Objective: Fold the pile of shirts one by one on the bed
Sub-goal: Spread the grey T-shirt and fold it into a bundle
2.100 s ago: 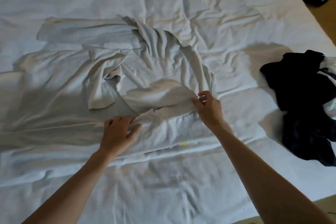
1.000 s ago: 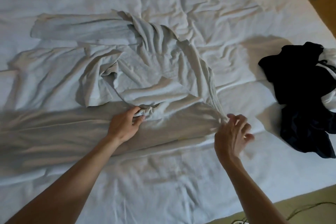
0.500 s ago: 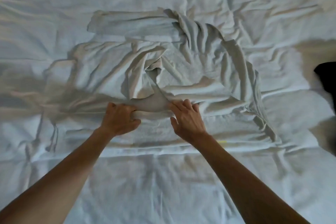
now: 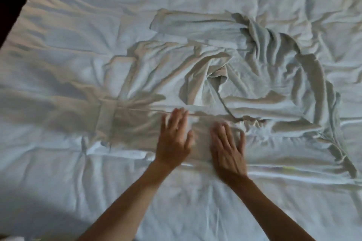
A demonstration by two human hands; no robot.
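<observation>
A white-sheeted bed (image 4: 58, 191) fills the view. A pale long-sleeved shirt (image 4: 264, 68) is spread, rumpled, across its middle and right. The left hand (image 4: 173, 139) is laid flat on the shirt's near portion, fingers (image 4: 177, 117) straight and released. Just beside it, the right hand (image 4: 228, 150) is likewise pressed flat, its fingers extended, grasping nothing.

Wide bed with wrinkled white cotton sheet (image 4: 98, 25); directly on it, spread out and creased, one pale grey long-sleeved shirt (image 4: 264, 76), lying right of centre.
</observation>
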